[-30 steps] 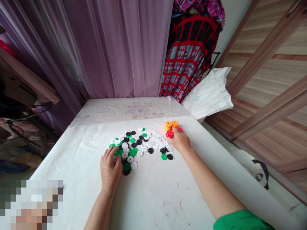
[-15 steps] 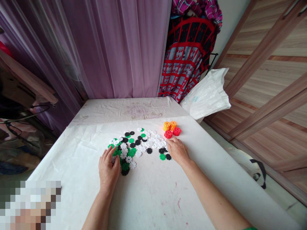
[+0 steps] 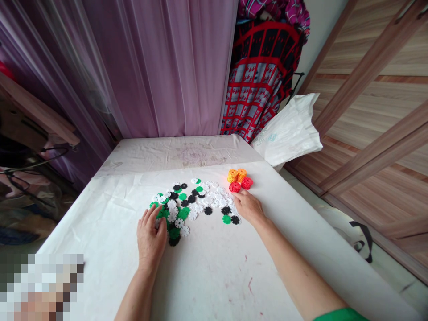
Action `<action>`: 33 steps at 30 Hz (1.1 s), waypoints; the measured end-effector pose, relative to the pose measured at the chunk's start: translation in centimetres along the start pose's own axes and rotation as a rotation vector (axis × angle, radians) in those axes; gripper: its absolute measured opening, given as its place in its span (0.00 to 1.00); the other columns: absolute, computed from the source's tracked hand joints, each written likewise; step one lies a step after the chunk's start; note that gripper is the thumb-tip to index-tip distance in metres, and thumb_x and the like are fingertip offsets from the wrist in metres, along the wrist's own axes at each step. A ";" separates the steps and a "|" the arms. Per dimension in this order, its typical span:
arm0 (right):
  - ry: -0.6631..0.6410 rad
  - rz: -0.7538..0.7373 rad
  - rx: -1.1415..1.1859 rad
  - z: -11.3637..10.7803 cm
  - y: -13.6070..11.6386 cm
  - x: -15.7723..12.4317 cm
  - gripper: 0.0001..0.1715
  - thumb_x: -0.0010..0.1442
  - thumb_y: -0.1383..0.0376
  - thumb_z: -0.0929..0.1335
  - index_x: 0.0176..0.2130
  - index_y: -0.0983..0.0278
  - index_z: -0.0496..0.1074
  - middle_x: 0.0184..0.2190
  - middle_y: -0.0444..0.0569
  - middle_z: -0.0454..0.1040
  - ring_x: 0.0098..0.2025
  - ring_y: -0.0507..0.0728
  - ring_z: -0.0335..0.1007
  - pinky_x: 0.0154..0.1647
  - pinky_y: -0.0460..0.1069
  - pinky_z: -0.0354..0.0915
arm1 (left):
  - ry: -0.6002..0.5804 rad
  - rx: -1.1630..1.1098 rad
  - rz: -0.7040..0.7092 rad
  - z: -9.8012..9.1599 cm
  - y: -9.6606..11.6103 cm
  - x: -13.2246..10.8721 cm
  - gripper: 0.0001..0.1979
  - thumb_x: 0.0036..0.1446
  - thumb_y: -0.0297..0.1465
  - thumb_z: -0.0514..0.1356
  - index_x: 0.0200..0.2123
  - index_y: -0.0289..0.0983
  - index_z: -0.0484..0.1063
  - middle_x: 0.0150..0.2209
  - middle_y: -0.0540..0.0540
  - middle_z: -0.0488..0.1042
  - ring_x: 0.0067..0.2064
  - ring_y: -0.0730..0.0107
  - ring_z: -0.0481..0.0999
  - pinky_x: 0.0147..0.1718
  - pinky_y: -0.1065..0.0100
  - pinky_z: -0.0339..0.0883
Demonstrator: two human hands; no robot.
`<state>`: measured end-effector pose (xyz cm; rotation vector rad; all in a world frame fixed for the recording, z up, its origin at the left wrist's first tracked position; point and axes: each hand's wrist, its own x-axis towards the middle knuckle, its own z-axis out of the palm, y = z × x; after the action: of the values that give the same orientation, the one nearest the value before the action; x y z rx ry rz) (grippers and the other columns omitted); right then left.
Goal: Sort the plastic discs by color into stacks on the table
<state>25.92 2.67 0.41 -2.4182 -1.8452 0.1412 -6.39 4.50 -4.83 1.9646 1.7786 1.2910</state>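
Flower-shaped plastic discs in white, green and black lie in a loose spread on the table. My left hand (image 3: pixel 152 232) rests at the left end of the spread, fingers apart over green discs (image 3: pixel 174 232) and white discs (image 3: pixel 172 217). At the other end, my right hand (image 3: pixel 248 207) lies with fingers stretched out beside the white discs (image 3: pixel 217 196). Its fingertips are close to a stack of red discs (image 3: pixel 235 187); whether they touch it I cannot tell. Black discs (image 3: pixel 236 220) and a green disc (image 3: pixel 226 219) lie left of this hand.
Another red stack (image 3: pixel 247 183) and orange stacks (image 3: pixel 232 175) stand beyond my right hand. The table (image 3: pixel 207 276) has a pale cover. A white plastic bag (image 3: pixel 289 131) hangs off its right edge. Purple curtains (image 3: pixel 160 67) are behind, a wooden wardrobe (image 3: pixel 374 120) to the right. The lower-left corner is pixelated.
My right hand has shifted very slightly up and left, toward the red stack. The left hand and the discs stay nearly where they were.
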 end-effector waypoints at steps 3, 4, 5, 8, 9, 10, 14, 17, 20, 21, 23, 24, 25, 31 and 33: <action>-0.003 0.018 -0.001 -0.2 -0.1 0.2 0.22 0.69 0.61 0.58 0.54 0.51 0.74 0.48 0.48 0.76 0.45 0.56 0.73 0.39 0.47 0.59 | 0.001 0.004 0.007 0.0 -0.1 0.0 0.20 0.62 0.38 0.51 0.51 0.40 0.74 0.58 0.41 0.74 0.63 0.53 0.67 0.62 0.48 0.60; -0.003 0.021 -0.002 -0.2 -0.1 0.2 0.22 0.68 0.61 0.58 0.54 0.51 0.74 0.49 0.48 0.76 0.45 0.56 0.73 0.39 0.47 0.59 | 0.001 0.006 0.009 0.0 -0.1 0.0 0.20 0.62 0.38 0.51 0.51 0.40 0.74 0.58 0.41 0.73 0.63 0.53 0.67 0.62 0.48 0.60; -0.005 0.020 -0.002 -0.2 -0.2 0.2 0.22 0.69 0.61 0.58 0.54 0.51 0.74 0.49 0.48 0.76 0.45 0.56 0.73 0.39 0.47 0.60 | 0.001 0.008 0.009 0.0 -0.1 0.0 0.20 0.62 0.38 0.51 0.51 0.39 0.74 0.58 0.41 0.73 0.63 0.53 0.67 0.62 0.49 0.60; -0.010 0.017 -0.002 -0.2 -0.3 0.4 0.22 0.69 0.60 0.58 0.53 0.50 0.75 0.50 0.47 0.76 0.45 0.55 0.73 0.40 0.47 0.60 | -0.002 0.011 0.005 0.0 -0.1 0.0 0.20 0.62 0.38 0.51 0.51 0.39 0.74 0.57 0.41 0.74 0.63 0.53 0.67 0.62 0.49 0.61; -0.009 0.016 -0.002 -0.2 -0.3 0.4 0.22 0.69 0.60 0.58 0.53 0.50 0.75 0.50 0.47 0.76 0.46 0.55 0.73 0.40 0.47 0.60 | -0.005 0.012 0.002 0.0 -0.1 0.0 0.20 0.62 0.38 0.51 0.51 0.39 0.74 0.58 0.40 0.74 0.63 0.53 0.67 0.62 0.49 0.61; -0.008 0.017 0.000 -0.3 -0.4 0.5 0.22 0.68 0.60 0.58 0.53 0.50 0.75 0.51 0.47 0.75 0.46 0.56 0.73 0.41 0.47 0.60 | -0.007 0.012 -0.001 0.0 0.0 0.0 0.20 0.62 0.38 0.51 0.51 0.39 0.74 0.58 0.40 0.73 0.63 0.53 0.67 0.62 0.49 0.61; -0.027 0.039 0.003 -0.5 -0.5 0.6 0.22 0.68 0.60 0.58 0.53 0.50 0.75 0.51 0.47 0.76 0.47 0.56 0.73 0.42 0.47 0.60 | -0.008 0.003 -0.012 0.0 0.0 0.0 0.20 0.61 0.38 0.51 0.51 0.40 0.74 0.58 0.41 0.73 0.63 0.53 0.67 0.62 0.48 0.60; -0.033 0.038 0.002 -0.8 -0.4 0.7 0.23 0.68 0.61 0.58 0.53 0.50 0.76 0.50 0.48 0.76 0.47 0.56 0.73 0.41 0.47 0.60 | -0.012 -0.010 -0.021 -0.1 0.0 0.0 0.19 0.61 0.37 0.52 0.51 0.42 0.74 0.58 0.43 0.73 0.63 0.54 0.66 0.63 0.49 0.59; -0.024 0.040 -0.001 -0.9 -0.1 0.9 0.22 0.68 0.60 0.58 0.52 0.50 0.76 0.49 0.47 0.76 0.45 0.56 0.73 0.40 0.47 0.60 | -0.022 -0.019 -0.026 -0.1 0.0 0.0 0.19 0.60 0.36 0.53 0.52 0.42 0.74 0.58 0.43 0.73 0.63 0.53 0.66 0.63 0.47 0.58; -0.023 0.043 -0.005 -0.9 0.1 1.0 0.22 0.68 0.60 0.58 0.52 0.50 0.76 0.48 0.47 0.77 0.45 0.56 0.73 0.39 0.47 0.60 | -0.026 -0.020 -0.029 -0.2 0.0 0.0 0.19 0.60 0.36 0.54 0.52 0.43 0.74 0.58 0.43 0.73 0.63 0.52 0.66 0.63 0.47 0.58; -0.018 0.046 -0.018 -0.8 0.3 1.2 0.22 0.68 0.60 0.58 0.51 0.50 0.77 0.46 0.47 0.77 0.43 0.55 0.73 0.38 0.47 0.60 | -0.032 -0.021 -0.035 -0.2 0.1 0.0 0.18 0.60 0.35 0.54 0.52 0.44 0.74 0.58 0.44 0.72 0.63 0.53 0.66 0.64 0.47 0.57; -0.016 0.047 -0.026 -0.8 0.4 1.2 0.22 0.68 0.60 0.58 0.51 0.50 0.77 0.46 0.48 0.77 0.43 0.56 0.73 0.38 0.47 0.59 | -0.034 -0.021 -0.037 -0.2 0.1 0.0 0.18 0.60 0.35 0.54 0.52 0.44 0.74 0.59 0.44 0.72 0.63 0.53 0.66 0.64 0.47 0.57; -0.013 0.045 -0.034 -0.8 0.5 1.3 0.22 0.68 0.60 0.58 0.50 0.50 0.77 0.45 0.48 0.77 0.43 0.56 0.73 0.38 0.47 0.59 | -0.034 -0.020 -0.036 -0.2 0.1 0.0 0.18 0.60 0.36 0.54 0.52 0.43 0.74 0.59 0.43 0.72 0.63 0.53 0.66 0.64 0.47 0.58; -0.012 0.048 -0.072 -1.0 1.0 1.4 0.22 0.68 0.59 0.57 0.48 0.52 0.78 0.44 0.48 0.77 0.40 0.55 0.72 0.36 0.47 0.57 | -0.019 -0.002 -0.018 -0.2 0.2 0.0 0.20 0.61 0.38 0.51 0.51 0.40 0.74 0.58 0.40 0.73 0.63 0.51 0.67 0.63 0.46 0.59; -0.008 0.043 -0.072 -1.0 1.1 1.3 0.21 0.68 0.59 0.58 0.47 0.52 0.78 0.44 0.47 0.77 0.40 0.54 0.72 0.36 0.46 0.57 | -0.018 0.001 -0.013 -0.1 0.1 0.0 0.20 0.61 0.38 0.51 0.51 0.39 0.74 0.58 0.40 0.73 0.63 0.51 0.67 0.63 0.47 0.59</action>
<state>27.41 3.67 1.24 -2.5096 -1.8328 0.0893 -6.38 4.44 -4.64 1.9551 1.7809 1.2649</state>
